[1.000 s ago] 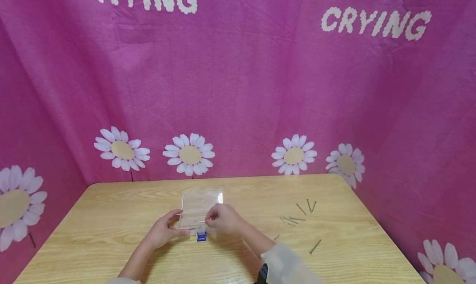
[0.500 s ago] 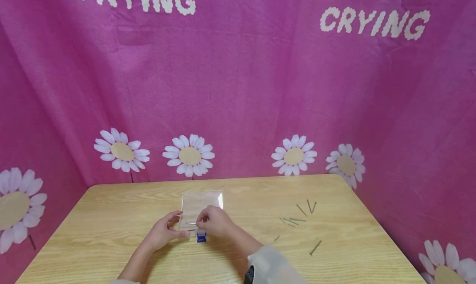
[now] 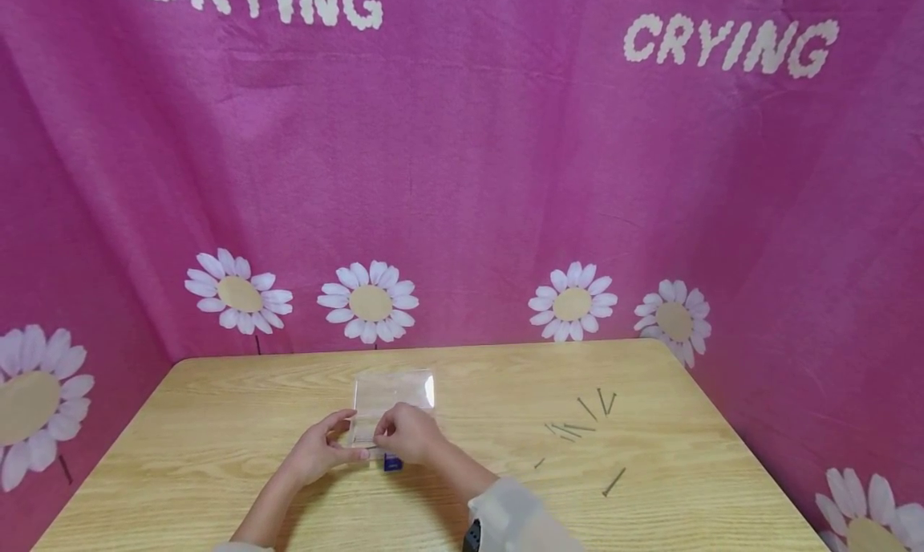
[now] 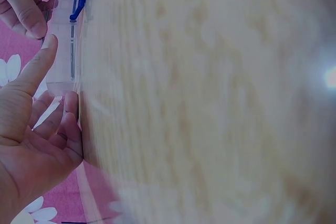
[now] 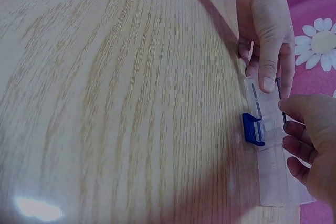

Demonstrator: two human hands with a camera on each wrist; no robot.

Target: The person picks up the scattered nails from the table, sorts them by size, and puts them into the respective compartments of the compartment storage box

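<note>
A clear plastic box (image 3: 386, 387) with a raised lid and a blue latch (image 3: 392, 463) at its front sits on the table. My left hand (image 3: 318, 452) holds its left end, thumb along the front edge and fingers at the side. Over the box's front part, my right hand (image 3: 410, 433) pinches a thin dark nail (image 5: 279, 86) between thumb and fingertips. The right wrist view shows this nail close to the left thumb. Another grey nail (image 4: 72, 51) lies inside along the front wall. My right fingers hide part of the box in the head view.
Several loose nails (image 3: 586, 408) of different lengths lie on the right of the wooden table (image 3: 238, 407). A longer nail (image 3: 613, 482) and a short one (image 3: 539, 463) lie nearer the front. A pink curtain (image 3: 462, 175) hangs behind the table.
My right hand has moved left and slightly toward the box's front with the nail, closer to the left thumb. The left hand and box have stayed in place.
</note>
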